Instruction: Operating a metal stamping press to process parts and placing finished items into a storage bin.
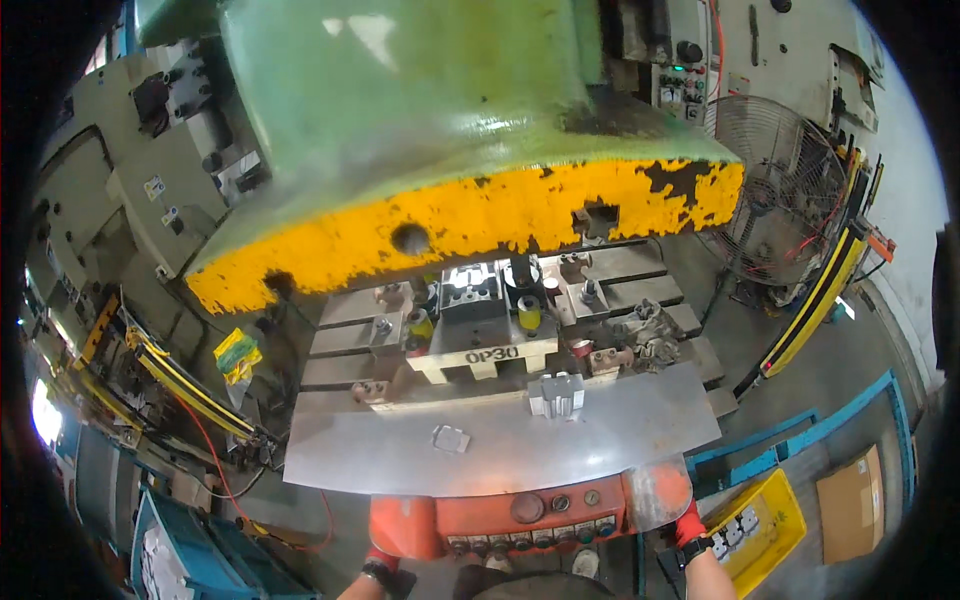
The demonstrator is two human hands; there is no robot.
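Note:
Both my hands, in red gloves, are at the ends of a red control box (480, 515) with a row of buttons and round gauges. My left hand (380, 560) is at the box's left shroud (404, 526), its fingers hidden beneath. At the worn right shroud (658, 492), my right hand (689, 524) is tucked in, and its fingers are hidden too. Beyond the box, a bent metal bracket (556, 397) stands on a bare metal sheet (380, 455). A small flat metal piece (451, 438) lies to its left. The lower die (485, 355) holds a shiny metal part (470, 283).
A press ram (460, 215) with a chipped yellow front edge hangs above the die. Yellow-and-black guard posts (815, 300) flank the press. A crumpled grey rag (645, 335) sits right of the die; a yellow bin (765, 530) with metal parts stands at lower right.

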